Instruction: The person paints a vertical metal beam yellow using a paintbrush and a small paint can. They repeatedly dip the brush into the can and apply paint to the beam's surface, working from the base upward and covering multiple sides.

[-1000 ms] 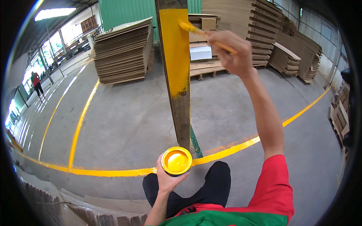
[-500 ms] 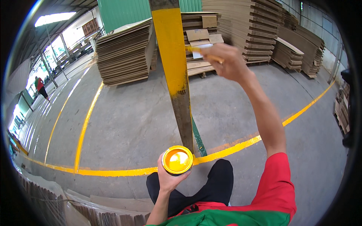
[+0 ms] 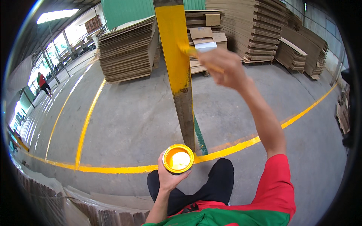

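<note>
My right hand (image 3: 226, 67) is closed around the handle of a paintbrush (image 3: 191, 51), somewhat blurred by motion. The yellow-coated bristles lie against the front face of an upright post (image 3: 171, 41), near its right edge. Yellow paint covers most of that face; the lower stretch is bare dark grey metal, with a ragged patchy border between. Low in front of me, my left hand (image 3: 168, 176) grips an open can of yellow paint (image 3: 178, 159) by its side. Paint coats the can's rim, and bright light reflects off the paint inside.
Tall stacks of flat cardboard (image 3: 128, 52) stand behind the post, left and right (image 3: 260, 30). A yellow floor line (image 3: 113, 170) crosses at the post's foot, beside a green strip (image 3: 200, 139). Plastic-wrapped cardboard (image 3: 109, 216) lies at lower left. Another person (image 3: 43, 83) is far left.
The brush has moved left, from the post's right edge onto its front face. The view has shifted slightly. My left hand keeps the can in nearly the same place.
</note>
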Available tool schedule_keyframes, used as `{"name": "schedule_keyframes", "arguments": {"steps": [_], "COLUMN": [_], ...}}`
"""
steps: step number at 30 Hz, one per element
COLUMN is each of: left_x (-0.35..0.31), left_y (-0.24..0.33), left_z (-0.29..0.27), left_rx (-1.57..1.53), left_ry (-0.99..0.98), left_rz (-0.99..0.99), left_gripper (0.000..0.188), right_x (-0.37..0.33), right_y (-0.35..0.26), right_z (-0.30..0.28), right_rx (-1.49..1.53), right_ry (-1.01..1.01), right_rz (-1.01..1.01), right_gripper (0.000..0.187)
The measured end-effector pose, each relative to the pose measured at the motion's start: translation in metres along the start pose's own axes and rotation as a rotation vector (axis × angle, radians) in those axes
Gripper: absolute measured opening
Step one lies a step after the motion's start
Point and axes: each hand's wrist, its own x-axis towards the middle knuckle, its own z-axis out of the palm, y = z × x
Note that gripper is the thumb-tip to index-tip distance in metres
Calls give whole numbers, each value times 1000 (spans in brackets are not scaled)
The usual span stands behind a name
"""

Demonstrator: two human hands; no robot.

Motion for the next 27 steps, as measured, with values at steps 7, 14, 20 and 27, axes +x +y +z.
{"name": "schedule_keyframes", "arguments": {"steps": [7,14,20,27], "left_x": [-12,-21,-26,-30], "left_y": [1,-9,-23,-47], "left_z": [1,7,4,4], "left_rx": [16,-57,-62,-24], "left_ry": [-3,-4,-37,-28], "left_rz": [-17,-38,-75,-53], "left_gripper": [107,107,107,108], "right_x": [-95,-38,38,-91], "right_y": [-54,-26,-8,-48], "right_z": [34,32,-6,67], "right_rx": [262,252,-89,-85], "right_ry": [-419,-322,194,-17], "right_rz": [230,122,-278,-62], "right_gripper": [28,31,14,32]}}
